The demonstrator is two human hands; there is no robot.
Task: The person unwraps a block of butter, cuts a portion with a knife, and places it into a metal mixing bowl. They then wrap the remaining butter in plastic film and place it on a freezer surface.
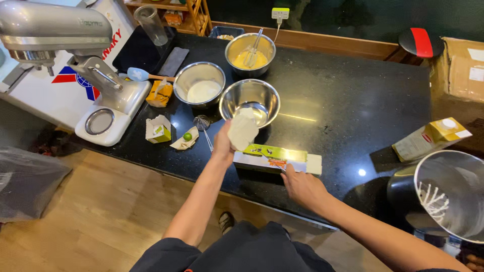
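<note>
My left hand (224, 146) holds a pale cream-coloured chunk (242, 132) up over the near rim of a steel bowl (250, 100). My right hand (302, 186) rests on the near side of a long unwrapped block in green and white packaging (277, 159), with a small knife at its fingertips. The block lies on the black counter (343, 111) just in front of that bowl.
Behind stand a steel bowl of white cream (199, 83) and one of yellow batter with a whisk (250, 53). A stand mixer (75, 60) sits at the left, a carton (431, 138) and mixer bowl with whisk (448, 194) at the right. Small wrappers (171, 133) lie nearby.
</note>
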